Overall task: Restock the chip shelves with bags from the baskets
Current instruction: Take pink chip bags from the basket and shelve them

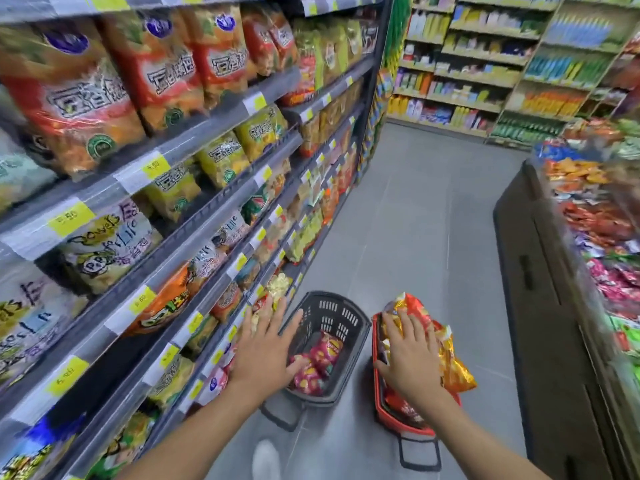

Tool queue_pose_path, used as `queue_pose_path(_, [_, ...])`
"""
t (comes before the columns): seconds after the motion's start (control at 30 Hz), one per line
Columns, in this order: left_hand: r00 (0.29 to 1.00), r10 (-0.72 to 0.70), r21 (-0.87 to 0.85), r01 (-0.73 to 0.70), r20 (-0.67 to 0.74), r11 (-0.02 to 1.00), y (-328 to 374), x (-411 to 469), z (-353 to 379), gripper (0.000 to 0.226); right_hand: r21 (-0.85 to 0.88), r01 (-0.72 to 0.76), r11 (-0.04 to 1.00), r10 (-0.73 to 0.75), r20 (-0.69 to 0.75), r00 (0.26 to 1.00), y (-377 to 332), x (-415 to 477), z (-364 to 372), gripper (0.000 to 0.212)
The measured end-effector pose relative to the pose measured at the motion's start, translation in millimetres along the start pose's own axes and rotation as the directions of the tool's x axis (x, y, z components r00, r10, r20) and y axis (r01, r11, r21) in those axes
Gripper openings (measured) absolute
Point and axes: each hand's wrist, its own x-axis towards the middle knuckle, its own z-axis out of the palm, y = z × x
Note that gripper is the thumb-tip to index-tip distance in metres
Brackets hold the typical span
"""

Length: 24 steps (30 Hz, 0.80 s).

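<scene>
- Writing first: the big orange-red bags (65,98) on the upper shelf carry bold Chinese characters, and a pale bag (110,244) lower down shows the word "Life". The yellow price tags (71,218) along the shelf edges read something ending in ".50".
- The pink-red bags (317,363) in the black basket (341,317) bear a small round logo – too small to read.
- Left hand (266,344): fingers straight and spread wide, holding nothing. The black basket's rim lies past its fingertips and the pink-red bags are by its thumb. I cannot tell whether it touches anything.
- Right hand (410,355): fingers splayed, lying flat on the orange and yellow chip bags (450,362) heaped in the red basket (401,422).
- Those bags lie lengthwise along the aisle – one end sticks out beyond the fingertips, the other spills past the little finger over the basket's rim.
- Both baskets sit on the grey floor (415,220), side by side, close under the chip shelves (194,216).
- Off the right hand's little-finger side stands a dark counter (540,289) piled with loose snack packs. Bottle shelves (485,64) close the aisle's far end.
</scene>
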Motion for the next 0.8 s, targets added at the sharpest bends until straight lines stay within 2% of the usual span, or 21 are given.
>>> queue_pose_path(0.13, [0.998,0.023,-0.072,-0.018,0.063,0.997,-26.6,70.3,23.3,0.096,-0.057,-0.019,0.998,0.022,0.05,0.999,-11.3,65.3,15.9,0.098])
queue_pose_path(0.3, [0.994,0.038,-0.134,-0.024,0.101,0.991,-39.0,139.9,47.8,0.095,-0.068,-0.04,0.997,0.051,0.172,0.984,-10.5,136.3,42.5,0.116])
queue_pose_path(0.43, [0.98,0.01,-0.184,0.027,0.201,0.983,-36.5,188.2,90.6,0.097,-0.005,-0.013,1.0,0.013,0.271,0.962,-8.8,196.1,78.3,0.12])
queue_pose_path(0.53, [0.974,-0.042,-0.192,0.086,0.223,0.978,-34.0,218.5,127.7,0.097,0.052,0.014,0.999,-0.032,0.373,0.927,-10.5,241.3,117.9,0.122])
queue_pose_path(0.63, [0.935,-0.092,-0.176,0.161,0.343,0.971,-31.2,237.2,168.0,0.096,0.085,0.027,0.996,-0.067,0.505,0.86,-14.8,277.9,170.1,0.121])
queue_pose_path(0.8, [0.88,-0.128,-0.245,0.263,0.458,0.933,-24.4,253.1,250.6,0.086,0.156,0.039,0.987,-0.126,0.601,0.789,-21.9,315.0,268.4,0.115])
